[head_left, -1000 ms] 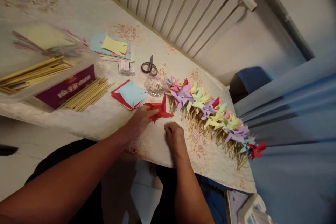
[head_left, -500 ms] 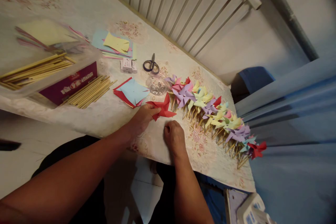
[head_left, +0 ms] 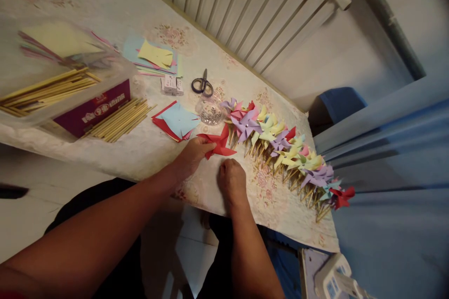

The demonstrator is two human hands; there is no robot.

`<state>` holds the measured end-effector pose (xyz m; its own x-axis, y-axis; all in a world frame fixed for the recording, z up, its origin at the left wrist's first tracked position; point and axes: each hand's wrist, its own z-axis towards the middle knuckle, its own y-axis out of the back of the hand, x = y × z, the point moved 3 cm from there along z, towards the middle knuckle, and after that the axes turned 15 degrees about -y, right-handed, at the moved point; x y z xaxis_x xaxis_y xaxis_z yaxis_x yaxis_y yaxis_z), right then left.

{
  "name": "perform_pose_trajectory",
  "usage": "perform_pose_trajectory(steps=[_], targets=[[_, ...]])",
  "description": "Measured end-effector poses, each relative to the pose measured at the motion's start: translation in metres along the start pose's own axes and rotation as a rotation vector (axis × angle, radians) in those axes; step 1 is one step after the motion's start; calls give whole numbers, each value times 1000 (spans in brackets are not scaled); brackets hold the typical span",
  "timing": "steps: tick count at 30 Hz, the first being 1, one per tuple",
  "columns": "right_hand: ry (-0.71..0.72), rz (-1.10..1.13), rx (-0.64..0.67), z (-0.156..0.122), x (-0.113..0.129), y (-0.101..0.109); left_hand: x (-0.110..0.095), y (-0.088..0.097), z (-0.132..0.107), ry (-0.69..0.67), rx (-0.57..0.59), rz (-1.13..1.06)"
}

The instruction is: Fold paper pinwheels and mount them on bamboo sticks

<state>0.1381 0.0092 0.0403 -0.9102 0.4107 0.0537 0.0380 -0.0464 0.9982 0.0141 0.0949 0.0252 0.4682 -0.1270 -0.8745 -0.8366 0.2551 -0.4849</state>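
Observation:
A red paper pinwheel is pinched at its middle by my left hand, its folded blades pointing outward; no stick shows on it. My right hand rests on the cloth just below the pinwheel, fingers curled in, and whatever they may hold is hidden. Behind my left hand lies a stack of cut paper squares, light blue on top of red. Close to the pinwheel sits a clear dish of small metal pins. Finished pinwheels on sticks in several colours lie in a row to the right.
Blue-handled scissors and small white boxes lie behind the squares. Further left are coloured paper sheets, a bundle of wooden sticks and a clear plastic box holding more sticks. A metal railing borders the flowered tablecloth.
Both hands keep nearly the same place, and the red pinwheel stays in my left hand. The whole view has shifted only slightly.

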Motion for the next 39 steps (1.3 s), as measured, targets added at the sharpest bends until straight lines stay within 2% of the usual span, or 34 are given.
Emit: perform_pose_trajectory(steps=[7,16,23,29,31,34,36,39], targets=[[-36,-27,42,1,2,3,2,0,0,24,-29,13],[-57,16,31,4,1,0,-1,-6,-2,26,-15,32],[-64,285,84,3,-11,6,2,-5,-2,29,-39,23],[-72,692,194,-7,-33,36,5,-5,-3,21,1,53],[-86,835,129,-8,-32,49,6,-6,-4,6,8,71],[-38,919,-58,-7,-19,59,6,-10,-6,-8,19,96],[7,910,-161,-5,-7,57,4,-13,-8,-18,54,101],[40,874,-235,-2,4,47,0,-18,-10,-26,134,75]])
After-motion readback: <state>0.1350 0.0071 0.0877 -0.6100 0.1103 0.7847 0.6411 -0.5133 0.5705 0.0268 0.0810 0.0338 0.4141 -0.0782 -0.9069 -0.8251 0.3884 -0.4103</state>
